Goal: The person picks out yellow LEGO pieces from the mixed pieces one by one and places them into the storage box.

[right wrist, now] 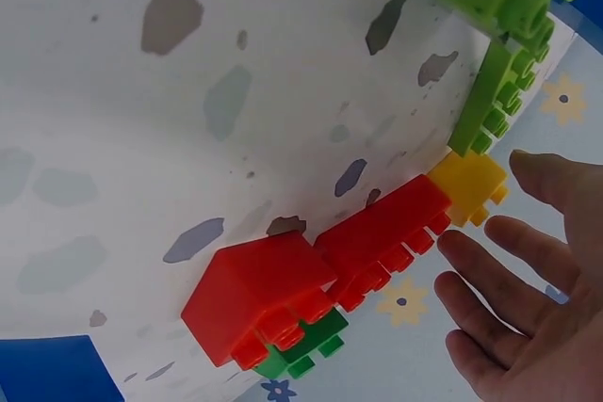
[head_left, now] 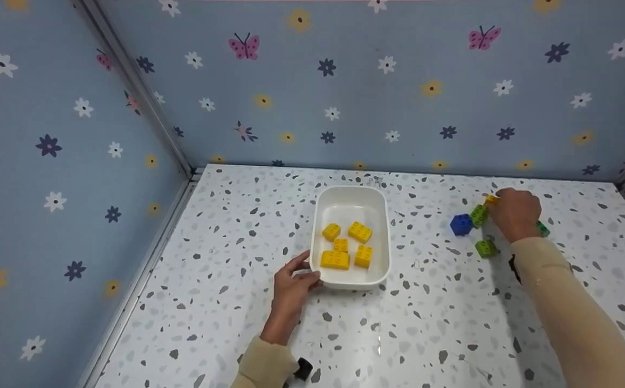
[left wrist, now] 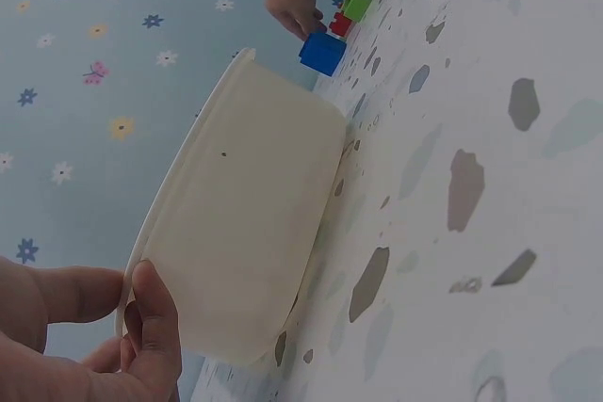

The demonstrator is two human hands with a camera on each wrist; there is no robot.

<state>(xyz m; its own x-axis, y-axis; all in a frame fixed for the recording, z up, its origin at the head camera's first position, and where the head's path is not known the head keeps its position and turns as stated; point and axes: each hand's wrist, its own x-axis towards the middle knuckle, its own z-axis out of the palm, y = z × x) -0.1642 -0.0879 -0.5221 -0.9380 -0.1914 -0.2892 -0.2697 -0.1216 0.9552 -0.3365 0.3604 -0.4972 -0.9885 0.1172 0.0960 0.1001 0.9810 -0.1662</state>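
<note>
My left hand pinches the near-left rim of a white plastic container between thumb and fingers. Inside it lie several yellow toy building blocks. Over at the right of the table, my right hand reaches to one more yellow block. Its thumb and fingers are spread, with the fingertips right at that block. Beside the yellow block stand a long red block and light green blocks. The head view has the red blocks hidden behind the hand.
Around the right hand are a blue block, a light green block, a dark green block and another red block. The speckled white table meets flower-patterned panels at the back and left.
</note>
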